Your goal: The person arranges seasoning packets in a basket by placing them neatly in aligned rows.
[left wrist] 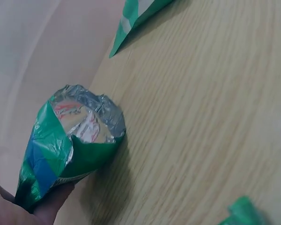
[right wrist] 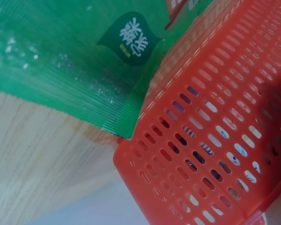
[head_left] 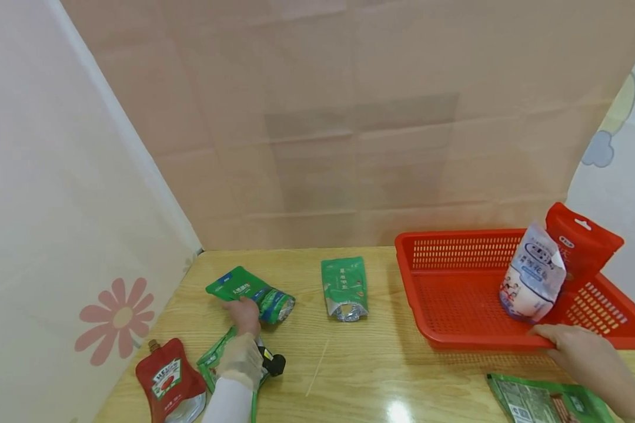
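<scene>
My left hand (head_left: 245, 317) pinches the lower side of a green-and-blue pouch (head_left: 250, 292) at the table's left. In the left wrist view the pouch (left wrist: 51, 145) shows its crumpled silver base, with thumb and fingers (left wrist: 51, 201) at its edge. At the right, my right hand (head_left: 577, 343) grips the front rim of a red plastic basket (head_left: 457, 341). Inside that basket a white-and-blue pouch (head_left: 534, 273) leans beside a red pouch (head_left: 582, 244). The right wrist view shows the slotted basket wall (right wrist: 196, 154); the gripping fingers are mostly hidden there.
A second green pouch (head_left: 345, 285) lies at the table's back middle. Near the left forearm are a red ketchup pouch (head_left: 166, 376) and a green packet (head_left: 211, 358) partly covered by the arm. Another green packet (head_left: 540, 402) lies before the basket, close to the right forearm.
</scene>
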`<action>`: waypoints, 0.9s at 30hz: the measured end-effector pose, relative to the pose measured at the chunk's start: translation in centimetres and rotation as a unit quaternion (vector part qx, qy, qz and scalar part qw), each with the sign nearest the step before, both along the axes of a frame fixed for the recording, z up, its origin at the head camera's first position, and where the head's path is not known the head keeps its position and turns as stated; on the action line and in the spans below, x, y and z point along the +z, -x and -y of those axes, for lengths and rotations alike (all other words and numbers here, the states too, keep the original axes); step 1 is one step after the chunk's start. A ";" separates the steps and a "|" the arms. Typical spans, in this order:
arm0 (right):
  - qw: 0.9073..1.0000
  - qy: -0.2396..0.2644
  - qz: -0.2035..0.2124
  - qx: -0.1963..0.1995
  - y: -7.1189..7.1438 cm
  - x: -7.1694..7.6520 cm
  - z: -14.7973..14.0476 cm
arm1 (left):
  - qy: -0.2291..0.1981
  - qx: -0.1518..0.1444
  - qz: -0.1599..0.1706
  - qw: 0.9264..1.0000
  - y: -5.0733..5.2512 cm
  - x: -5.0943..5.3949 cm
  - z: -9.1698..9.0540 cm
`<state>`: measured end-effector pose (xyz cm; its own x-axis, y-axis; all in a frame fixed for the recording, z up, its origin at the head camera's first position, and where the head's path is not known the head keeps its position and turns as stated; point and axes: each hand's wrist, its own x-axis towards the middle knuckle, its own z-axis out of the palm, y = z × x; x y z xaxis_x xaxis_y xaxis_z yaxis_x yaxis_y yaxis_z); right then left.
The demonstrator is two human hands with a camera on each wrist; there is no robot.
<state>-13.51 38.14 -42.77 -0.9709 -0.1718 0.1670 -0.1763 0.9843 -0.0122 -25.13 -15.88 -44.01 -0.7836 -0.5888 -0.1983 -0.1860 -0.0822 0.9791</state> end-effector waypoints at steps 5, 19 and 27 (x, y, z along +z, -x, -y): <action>1.000 0.002 0.003 -0.001 0.0 -0.1 0.1 | 0.005 0.001 -0.011 1.000 -0.5 0.2 -0.1; 1.000 0.021 0.017 -0.003 -0.1 -0.2 -0.1 | 0.102 -0.035 -0.100 0.989 -1.4 2.5 -3.1; 0.993 0.120 0.015 0.001 -0.7 0.5 0.3 | 0.054 -0.090 -0.119 0.987 -2.5 4.3 -5.2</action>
